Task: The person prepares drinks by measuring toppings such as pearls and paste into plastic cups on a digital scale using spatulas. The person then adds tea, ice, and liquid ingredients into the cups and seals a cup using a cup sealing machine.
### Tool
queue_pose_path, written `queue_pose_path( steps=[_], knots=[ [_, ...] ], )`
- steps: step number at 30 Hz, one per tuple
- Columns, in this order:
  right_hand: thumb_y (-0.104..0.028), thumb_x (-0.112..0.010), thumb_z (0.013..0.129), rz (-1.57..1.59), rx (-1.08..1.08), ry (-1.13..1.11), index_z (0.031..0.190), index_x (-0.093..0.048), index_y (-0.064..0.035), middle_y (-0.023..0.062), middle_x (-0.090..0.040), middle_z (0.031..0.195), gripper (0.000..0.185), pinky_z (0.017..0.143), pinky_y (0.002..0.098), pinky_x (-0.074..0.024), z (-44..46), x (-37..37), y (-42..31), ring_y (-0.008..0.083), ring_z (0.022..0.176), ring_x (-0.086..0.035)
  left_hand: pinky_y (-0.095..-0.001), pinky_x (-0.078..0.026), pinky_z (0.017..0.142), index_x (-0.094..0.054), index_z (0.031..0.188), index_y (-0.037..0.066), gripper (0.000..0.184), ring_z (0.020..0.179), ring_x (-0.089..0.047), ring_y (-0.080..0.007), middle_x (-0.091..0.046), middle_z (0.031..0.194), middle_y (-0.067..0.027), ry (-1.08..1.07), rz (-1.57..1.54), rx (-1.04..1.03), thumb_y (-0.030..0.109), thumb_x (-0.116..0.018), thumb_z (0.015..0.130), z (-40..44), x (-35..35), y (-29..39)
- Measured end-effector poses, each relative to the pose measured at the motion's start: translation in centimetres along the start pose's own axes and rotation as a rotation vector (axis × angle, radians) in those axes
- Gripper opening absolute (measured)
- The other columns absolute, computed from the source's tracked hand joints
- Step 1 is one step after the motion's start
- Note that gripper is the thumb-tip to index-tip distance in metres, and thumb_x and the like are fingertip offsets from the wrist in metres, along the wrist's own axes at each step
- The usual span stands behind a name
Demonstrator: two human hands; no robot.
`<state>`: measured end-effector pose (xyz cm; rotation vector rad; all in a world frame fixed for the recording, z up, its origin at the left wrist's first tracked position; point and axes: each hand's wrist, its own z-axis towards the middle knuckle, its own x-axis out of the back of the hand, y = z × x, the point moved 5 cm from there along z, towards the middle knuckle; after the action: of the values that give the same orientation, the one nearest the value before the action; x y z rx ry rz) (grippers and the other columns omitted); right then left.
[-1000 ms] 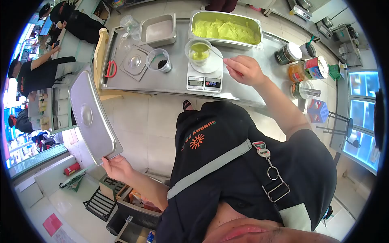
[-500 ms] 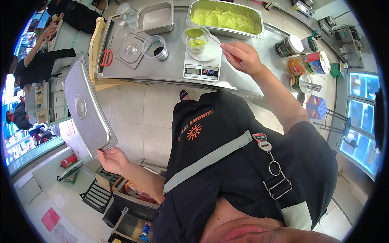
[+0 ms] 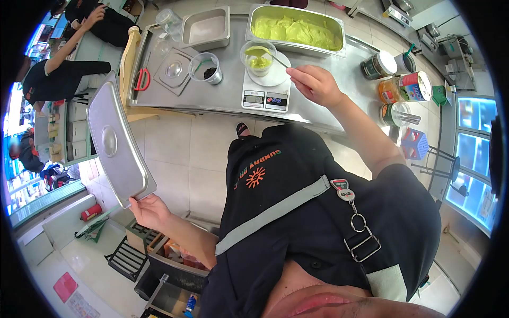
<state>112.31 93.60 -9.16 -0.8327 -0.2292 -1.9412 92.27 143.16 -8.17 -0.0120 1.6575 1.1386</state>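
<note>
Green paste obscures the tip of the spoon; right hand pinches it, left hand grips a metal lid.

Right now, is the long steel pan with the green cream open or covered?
Open: no cover lies on the pan, its green cream is visible, and the left hand holds a long lid away from it.

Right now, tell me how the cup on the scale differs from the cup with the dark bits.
The scale cup holds green cream; the other cup holds a small dark heap. The first stands on the scale, the second directly on the table. A utensil reaches over the first, none over the second. Both are clear and round.
</note>
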Motion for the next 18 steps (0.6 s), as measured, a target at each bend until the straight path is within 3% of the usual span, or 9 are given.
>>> queue_pose_path(
  steps=[4,6,7,10,16,18],
  knots=[
    [0.002,-0.071,0.081,0.082,-0.188,0.055,0.109,-0.067,-0.0045,0.0089,-0.063,0.082,0.03,0.058,0.0306,-0.0514,0.0,0.5,0.1,0.0218,0.066,-0.062,-0.0365,-0.056,0.08,-0.058,0.12,-0.004,0.025,0.102,-0.066,-0.0241,-0.066,0.119,-0.0159,0.045,0.029,-0.027,0.005,-0.05,0.099,-0.1,-0.8,-0.2],
    [0.0,-0.068,0.087,0.157,-0.461,0.067,0.107,-0.069,-0.0022,0.0095,-0.066,0.084,0.02,0.059,0.0285,-0.0524,-0.6,0.7,1.1,0.0171,0.066,-0.064,-0.036,-0.056,0.078,-0.059,0.119,-0.004,0.024,0.1,-0.067,-0.024,-0.067,0.118,-0.0155,0.005,0.031,-0.004,0.005,-0.05,0.099,0.0,-0.8,-0.2],
    [0.0,-0.068,0.087,0.156,-0.459,0.068,0.107,-0.069,-0.0022,0.0095,-0.066,0.084,0.02,0.059,0.0285,-0.0524,-0.7,0.4,1.2,0.0171,0.066,-0.064,-0.036,-0.056,0.078,-0.059,0.119,-0.004,0.024,0.1,-0.067,-0.024,-0.067,0.118,-0.0155,0.003,0.029,-0.005,0.005,-0.05,0.099,0.0,-0.7,-0.2],
    [-0.008,-0.061,0.096,0.58,-0.86,0.362,0.108,-0.068,0.0034,0.0082,-0.069,0.089,0.018,0.061,0.0258,-0.0532,-1.9,-0.6,3.0,0.0116,0.068,-0.065,-0.0354,-0.056,0.075,-0.06,0.118,-0.003,0.023,0.099,-0.067,-0.0237,-0.067,0.117,-0.0151,-0.006,0.013,0.001,0.006,-0.05,0.099,0.2,-0.7,-0.2],
    [-0.013,-0.058,0.098,0.773,-1.162,0.513,0.105,-0.067,0.0044,0.0106,-0.068,0.082,0.021,0.057,0.0262,-0.0487,-1.5,0.0,4.7,0.0146,0.063,-0.064,-0.0355,-0.057,0.073,-0.059,0.119,-0.003,0.023,0.098,-0.067,-0.0237,-0.067,0.117,-0.0154,0.019,0.0,-0.002,0.006,-0.05,0.1,0.2,-0.5,-0.1],
    [-0.013,-0.058,0.097,0.836,-1.235,0.551,0.104,-0.067,0.0043,0.0106,-0.067,0.08,0.02,0.055,0.0256,-0.0464,-1.6,-0.2,5.4,0.015,0.061,-0.063,-0.0406,-0.054,0.096,-0.055,0.123,-0.009,0.028,0.111,-0.064,-0.028,-0.064,0.123,-0.0207,-0.264,-0.128,0.102,0.006,-0.051,0.099,0.4,-1.1,-0.3]
  ],
)
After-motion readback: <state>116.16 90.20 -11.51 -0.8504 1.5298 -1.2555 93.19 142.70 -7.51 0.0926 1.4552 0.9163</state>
